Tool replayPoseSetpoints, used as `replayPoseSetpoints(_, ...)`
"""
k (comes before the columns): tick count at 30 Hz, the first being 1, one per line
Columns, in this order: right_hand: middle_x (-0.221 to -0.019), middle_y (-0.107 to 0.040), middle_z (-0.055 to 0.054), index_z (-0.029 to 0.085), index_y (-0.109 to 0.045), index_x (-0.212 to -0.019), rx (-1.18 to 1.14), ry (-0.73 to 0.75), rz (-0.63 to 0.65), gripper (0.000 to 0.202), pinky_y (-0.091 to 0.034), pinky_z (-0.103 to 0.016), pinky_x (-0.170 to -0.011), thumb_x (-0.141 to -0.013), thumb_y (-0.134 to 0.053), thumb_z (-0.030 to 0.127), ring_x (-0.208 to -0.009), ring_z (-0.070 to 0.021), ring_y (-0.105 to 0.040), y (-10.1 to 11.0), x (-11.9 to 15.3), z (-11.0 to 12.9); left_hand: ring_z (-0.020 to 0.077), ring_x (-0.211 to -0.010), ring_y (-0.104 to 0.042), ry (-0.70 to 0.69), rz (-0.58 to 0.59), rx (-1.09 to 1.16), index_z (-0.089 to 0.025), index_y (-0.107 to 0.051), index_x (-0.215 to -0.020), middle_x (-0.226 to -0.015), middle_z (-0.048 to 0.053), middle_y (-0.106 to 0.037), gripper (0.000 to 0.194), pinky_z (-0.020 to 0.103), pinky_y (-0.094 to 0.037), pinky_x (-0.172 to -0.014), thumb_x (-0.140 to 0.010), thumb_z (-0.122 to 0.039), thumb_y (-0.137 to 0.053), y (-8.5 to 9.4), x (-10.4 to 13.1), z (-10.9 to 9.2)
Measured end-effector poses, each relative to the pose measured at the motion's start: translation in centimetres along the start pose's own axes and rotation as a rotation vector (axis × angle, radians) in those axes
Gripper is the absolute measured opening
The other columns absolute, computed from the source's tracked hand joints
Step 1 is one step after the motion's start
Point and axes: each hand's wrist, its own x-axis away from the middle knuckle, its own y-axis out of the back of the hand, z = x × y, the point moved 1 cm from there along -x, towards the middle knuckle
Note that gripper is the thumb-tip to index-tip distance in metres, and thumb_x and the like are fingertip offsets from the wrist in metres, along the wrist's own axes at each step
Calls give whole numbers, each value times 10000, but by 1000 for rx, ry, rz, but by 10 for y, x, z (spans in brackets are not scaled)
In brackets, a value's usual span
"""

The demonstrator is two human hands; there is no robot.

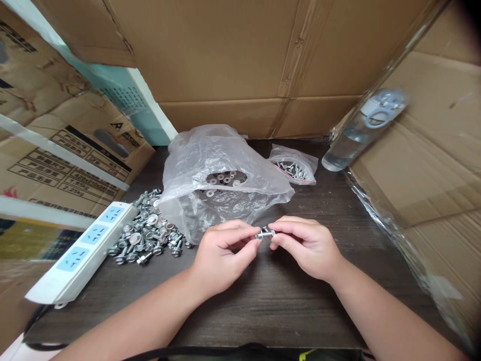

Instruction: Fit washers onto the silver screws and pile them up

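Note:
Just right of the table's middle, my two hands meet over a small silver bolt (pixel 266 234) lying level between them. My right hand (pixel 308 245) pinches its head end between thumb and fingertips. At the other end, my left hand (pixel 227 253) is closed in a pinch on what looks like a small washer (pixel 259 235) around the shank; the fingertips partly cover it. Another metal piece shows just behind the bolt, too small to name. Beyond my hands lies an open clear plastic bag (pixel 233 145) with several flat washers (pixel 221 178) in it.
A heap of bolts with washers (pixel 150 230) lies left, beside a white power strip (pixel 86 245). A small zip bag of bolts (pixel 295 168) and a water bottle (pixel 361 133) stand back right. Cardboard walls (pixel 225 55) enclose the dark table (pixel 300 316).

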Motion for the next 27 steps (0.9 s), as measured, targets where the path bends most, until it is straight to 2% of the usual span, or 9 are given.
replayPoseSetpoints(4, -698, -665, -25, 151, -719, -978, -48, -78, 18, 157, -534, -225, -639, -922, -582, 206, -631, -104, -640, -2, 2, -1, 103, -683, -657, -57, -18, -30, -119, -782, -920, -802, 78, -726, 163, 192, -532, -648, -808, -167, -674, 1, 0, 1)
replayPoseSetpoints(11, -660, -625, -16, 140, -703, -945, -41, -139, 35, 216, -487, -205, -605, -955, -532, 272, -584, -87, -586, -3, 3, -3, 108, -705, -659, -72, 6, -47, -137, -765, -931, -828, 73, -722, 153, 189, -536, -643, -820, -171, -665, 1, 1, 2)
replayPoseSetpoints(16, -593, -577, -4, 129, -617, -697, 3, -187, 56, 382, -435, -177, -598, -988, -465, 324, -563, -69, -546, -4, 3, -3, 102, -698, -670, -129, -12, -41, -135, -755, -890, -811, 67, -725, 116, 164, -547, -630, -800, -144, -682, -1, -1, 3)
replayPoseSetpoints(18, -586, -574, -6, 125, -590, -657, 3, -209, 55, 432, -424, -172, -594, -997, -446, 348, -558, -64, -537, -4, 3, -3, 96, -677, -669, -175, -26, -18, -127, -749, -869, -787, 62, -723, 102, 154, -548, -611, -783, -121, -693, -1, -1, 2)
replayPoseSetpoints(27, -593, -586, -24, 112, -631, -684, -46, -245, 59, 483, -443, -196, -613, -1003, -427, 413, -571, -75, -558, -6, 4, -7, 76, -667, -673, -181, -27, 15, -111, -735, -830, -783, 51, -716, 84, 114, -554, -596, -757, -82, -706, -1, -1, 1)
